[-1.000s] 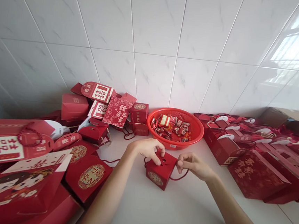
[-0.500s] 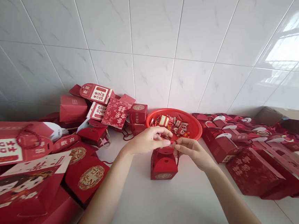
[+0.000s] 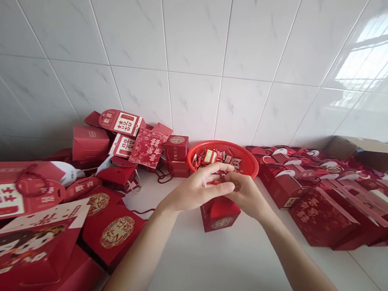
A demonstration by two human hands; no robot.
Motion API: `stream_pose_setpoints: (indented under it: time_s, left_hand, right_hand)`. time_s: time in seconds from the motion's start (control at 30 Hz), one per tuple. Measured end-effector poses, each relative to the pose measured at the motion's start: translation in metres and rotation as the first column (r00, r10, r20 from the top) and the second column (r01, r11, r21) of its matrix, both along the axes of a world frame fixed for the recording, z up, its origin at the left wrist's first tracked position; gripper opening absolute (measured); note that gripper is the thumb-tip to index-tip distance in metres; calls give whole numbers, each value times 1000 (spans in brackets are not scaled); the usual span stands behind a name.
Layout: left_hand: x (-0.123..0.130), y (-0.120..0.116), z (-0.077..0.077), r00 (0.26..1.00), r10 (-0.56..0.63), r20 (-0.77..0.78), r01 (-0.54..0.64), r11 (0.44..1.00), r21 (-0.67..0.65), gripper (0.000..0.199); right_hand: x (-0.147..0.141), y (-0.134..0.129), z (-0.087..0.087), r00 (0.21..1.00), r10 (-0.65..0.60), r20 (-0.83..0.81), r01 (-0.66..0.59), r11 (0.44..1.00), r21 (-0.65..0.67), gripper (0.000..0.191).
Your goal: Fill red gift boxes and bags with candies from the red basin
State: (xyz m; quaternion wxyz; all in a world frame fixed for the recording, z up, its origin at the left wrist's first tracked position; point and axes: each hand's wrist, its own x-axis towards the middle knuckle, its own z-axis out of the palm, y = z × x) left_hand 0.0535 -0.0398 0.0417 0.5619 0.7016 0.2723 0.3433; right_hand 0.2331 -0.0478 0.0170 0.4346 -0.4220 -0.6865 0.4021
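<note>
A small red gift box (image 3: 220, 214) with a round gold emblem on its front stands on the white tabletop. My left hand (image 3: 200, 187) is over its top, fingers bent toward the thumb. Close against it, my right hand (image 3: 246, 194) curls inward above the box. The fingertips overlap, and what they grip is hidden. Behind the hands sits a red plastic basket (image 3: 257, 162) with wrapped candies (image 3: 210, 156) inside.
Red gift boxes (image 3: 115, 231) of several designs are heaped on the left. Rows of red boxes (image 3: 323, 218) stand on the right. A cardboard box (image 3: 366, 149) is at the back right. A tiled wall (image 3: 195, 50) rises behind the table.
My hands have come closer together, the right one turning inward so its fingertips are now covered. The small box has turned slightly and shifted a little right. The view has shifted slightly.
</note>
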Motion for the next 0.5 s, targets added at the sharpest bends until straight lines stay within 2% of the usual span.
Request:
stream_pose_setpoints:
  time_s: [0.13, 0.27, 0.4, 0.47, 0.5]
  left_hand:
    - [2, 1, -1, 1000, 8, -12, -8, 1000, 28, 49]
    - [2, 0, 1, 1000, -7, 16, 7, 999, 44, 47]
    - [-3, 2, 6, 999, 37, 33, -38, 998, 51, 49]
    - [-6, 4, 9, 996, 85, 13, -86, 995, 60, 48]
    - [-8, 6, 10, 995, 104, 4, -105, 992, 68, 47]
  right_hand:
    - [1, -1, -5, 997, -49, -62, 51, 998, 32, 31]
    - [10, -2, -4, 981, -157, -111, 166, 983, 74, 30]
    - [37, -9, 17, 939, -278, -203, 303, 948, 102, 30]
    - [58, -19, 35, 894, -371, -251, 416, 896, 156, 25]
    - [70, -25, 44, 859, -426, -282, 487, 851, 197, 21]
